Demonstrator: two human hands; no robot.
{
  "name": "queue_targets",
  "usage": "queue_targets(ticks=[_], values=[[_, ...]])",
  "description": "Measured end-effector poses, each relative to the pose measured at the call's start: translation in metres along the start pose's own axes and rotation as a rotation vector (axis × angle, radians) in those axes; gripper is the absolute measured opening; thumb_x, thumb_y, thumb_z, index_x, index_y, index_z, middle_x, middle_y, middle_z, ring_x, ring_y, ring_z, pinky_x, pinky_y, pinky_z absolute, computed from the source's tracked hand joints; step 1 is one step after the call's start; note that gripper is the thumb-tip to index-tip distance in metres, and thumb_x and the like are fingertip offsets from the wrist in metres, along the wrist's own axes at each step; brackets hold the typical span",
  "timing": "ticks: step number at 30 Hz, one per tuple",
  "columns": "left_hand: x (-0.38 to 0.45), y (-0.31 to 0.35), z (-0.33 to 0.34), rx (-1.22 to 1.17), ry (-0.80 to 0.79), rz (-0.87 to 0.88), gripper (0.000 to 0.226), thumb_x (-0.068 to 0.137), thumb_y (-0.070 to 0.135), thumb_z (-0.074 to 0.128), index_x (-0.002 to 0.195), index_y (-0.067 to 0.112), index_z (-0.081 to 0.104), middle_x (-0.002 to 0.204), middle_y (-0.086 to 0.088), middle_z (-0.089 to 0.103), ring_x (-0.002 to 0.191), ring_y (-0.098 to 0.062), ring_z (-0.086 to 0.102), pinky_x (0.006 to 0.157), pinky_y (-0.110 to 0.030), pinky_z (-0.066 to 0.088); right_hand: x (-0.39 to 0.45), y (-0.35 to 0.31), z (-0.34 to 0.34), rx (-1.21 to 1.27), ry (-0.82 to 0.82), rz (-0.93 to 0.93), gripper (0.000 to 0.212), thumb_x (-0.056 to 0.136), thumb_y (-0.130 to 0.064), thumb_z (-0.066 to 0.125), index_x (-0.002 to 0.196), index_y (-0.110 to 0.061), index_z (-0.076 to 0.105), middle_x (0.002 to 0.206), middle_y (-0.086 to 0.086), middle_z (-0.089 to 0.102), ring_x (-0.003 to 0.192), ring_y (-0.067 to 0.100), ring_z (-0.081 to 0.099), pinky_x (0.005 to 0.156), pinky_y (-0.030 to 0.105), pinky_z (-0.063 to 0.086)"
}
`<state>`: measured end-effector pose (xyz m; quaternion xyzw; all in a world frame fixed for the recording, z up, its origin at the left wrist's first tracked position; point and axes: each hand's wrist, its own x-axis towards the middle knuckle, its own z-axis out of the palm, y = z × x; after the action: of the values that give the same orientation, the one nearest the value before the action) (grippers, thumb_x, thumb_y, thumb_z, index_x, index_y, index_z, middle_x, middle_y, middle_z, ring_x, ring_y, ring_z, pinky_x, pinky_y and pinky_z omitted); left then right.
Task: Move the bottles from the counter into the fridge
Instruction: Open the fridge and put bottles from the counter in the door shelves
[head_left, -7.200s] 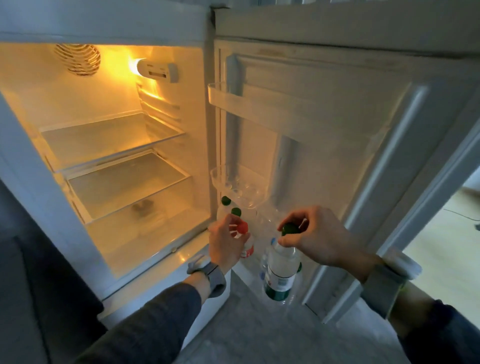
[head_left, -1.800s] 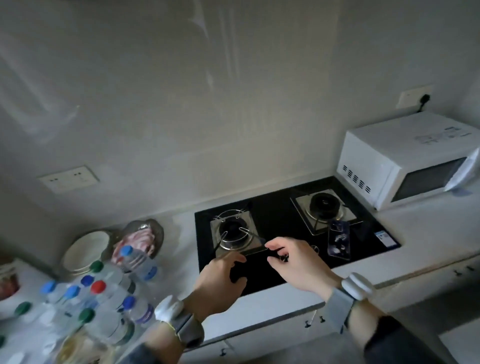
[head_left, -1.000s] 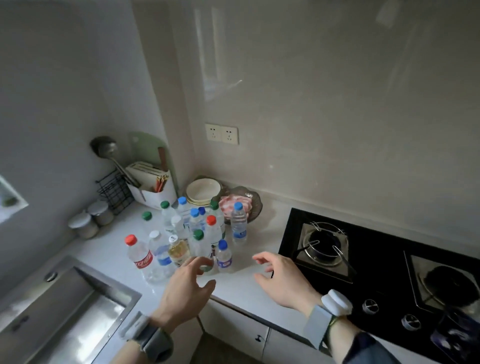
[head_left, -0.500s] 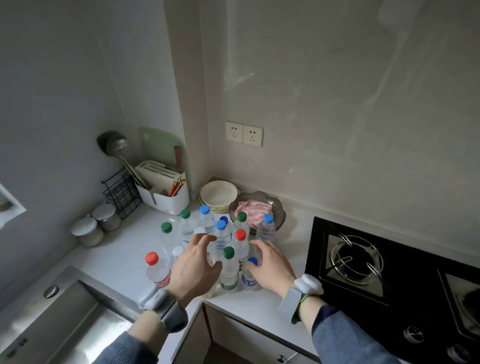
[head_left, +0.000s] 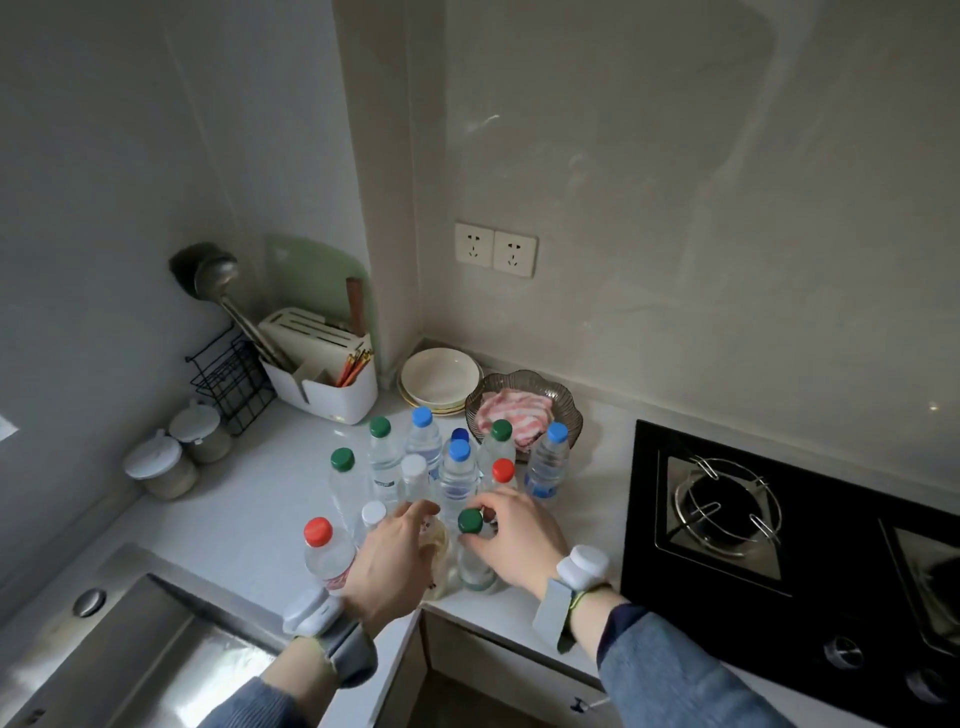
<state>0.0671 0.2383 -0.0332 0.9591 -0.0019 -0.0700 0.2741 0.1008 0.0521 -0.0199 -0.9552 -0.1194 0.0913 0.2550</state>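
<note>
Nearest, at the front edge of the tabletop (head_left: 244, 499), the left hand (head_left: 387, 564) is draped over a yellowish bottle (head_left: 435, 545) just left of the green-capped bottle (head_left: 470, 540); its fingers curl round the top, yet whether that grip is really clenched or only resting I cannot tell, as the hand hides the neck. The right hand (head_left: 514, 535) has thumb and fingertips pinched round the neck of the green-capped bottle, just under the cap, so its grip is grasping that bottle, which stands upright on the tabletop.

Left of the green-capped bottle stands a red-capped bottle (head_left: 324, 556). Behind the green-capped bottle the rest of the cluster of bottles (head_left: 441, 467) stands packed close, caps blue, white, green and red. Farther behind it sit a glass bowl with a striped cloth (head_left: 522, 410) and stacked plates (head_left: 441, 379); to its right is the hob (head_left: 727, 509). The fridge is out of view.

The step in hand looks like lifting the front pair. To do it well, I judge the fingers should close below the cap collar and draw each bottle straight up before swinging away, since the neighbours stand so near that a sideways pull could topple them. The task seems far from done, with many bottles left
</note>
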Motion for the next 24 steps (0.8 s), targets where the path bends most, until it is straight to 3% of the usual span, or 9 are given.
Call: queue_targets(ticks=[3, 7, 12, 17, 22, 24], values=[[-0.001, -0.005, 0.000, -0.035, 0.034, 0.025, 0.041, 0.088, 0.007, 0.062, 0.125, 0.025, 0.063, 0.125, 0.002, 0.064, 0.105, -0.023, 0.066, 0.088, -0.032, 0.052, -0.004, 0.001, 0.000, 0.018, 0.051, 0.022, 0.029, 0.082, -0.054, 0.065, 0.095, -0.029, 0.059, 0.099, -0.014, 0.058, 0.087, 0.015, 0.059, 0.075, 0.038, 0.054], [-0.016, -0.009, -0.003, -0.040, 0.033, 0.100, 0.041, 0.088, 0.006, 0.061, 0.122, 0.028, 0.062, 0.122, 0.008, 0.059, 0.100, -0.021, 0.068, 0.084, -0.035, 0.056, -0.019, 0.008, -0.010, 0.047, 0.094, 0.098, 0.032, 0.076, -0.056, 0.065, 0.087, -0.027, 0.056, 0.092, -0.012, 0.061, 0.082, 0.014, 0.059, 0.073, 0.038, 0.054], [-0.036, 0.005, -0.012, -0.018, 0.007, 0.221, 0.039, 0.093, 0.013, 0.066, 0.124, 0.036, 0.062, 0.122, 0.018, 0.059, 0.097, -0.009, 0.067, 0.079, -0.022, 0.051, -0.056, 0.028, -0.028, 0.094, 0.147, 0.199, 0.033, 0.073, -0.059, 0.067, 0.085, -0.029, 0.059, 0.083, -0.014, 0.065, 0.077, 0.009, 0.061, 0.070, 0.036, 0.055], [-0.039, 0.055, -0.022, -0.042, -0.059, 0.348, 0.042, 0.093, 0.019, 0.070, 0.129, 0.040, 0.061, 0.119, 0.023, 0.061, 0.085, -0.004, 0.063, 0.074, -0.023, 0.051, -0.101, 0.055, -0.053, 0.190, 0.245, 0.311, 0.032, 0.072, -0.057, 0.071, 0.083, -0.030, 0.060, 0.073, -0.013, 0.067, 0.065, 0.008, 0.062, 0.062, 0.038, 0.057], [-0.034, 0.127, 0.009, -0.072, -0.148, 0.520, 0.040, 0.091, 0.022, 0.073, 0.124, 0.041, 0.063, 0.112, 0.026, 0.059, 0.076, -0.001, 0.055, 0.069, -0.013, 0.042, -0.173, 0.090, -0.085, 0.221, 0.342, 0.448, 0.029, 0.072, -0.056, 0.073, 0.085, -0.033, 0.062, 0.072, -0.015, 0.066, 0.064, 0.006, 0.061, 0.060, 0.033, 0.055], [-0.036, 0.166, 0.025, -0.082, -0.193, 0.619, 0.037, 0.092, 0.024, 0.073, 0.122, 0.041, 0.063, 0.114, 0.023, 0.061, 0.077, -0.003, 0.057, 0.072, -0.022, 0.049, -0.207, 0.107, -0.100, 0.219, 0.399, 0.520, 0.027, 0.073, -0.054, 0.075, 0.085, -0.033, 0.062, 0.072, -0.016, 0.065, 0.063, 0.006, 0.061, 0.058, 0.031, 0.053]])
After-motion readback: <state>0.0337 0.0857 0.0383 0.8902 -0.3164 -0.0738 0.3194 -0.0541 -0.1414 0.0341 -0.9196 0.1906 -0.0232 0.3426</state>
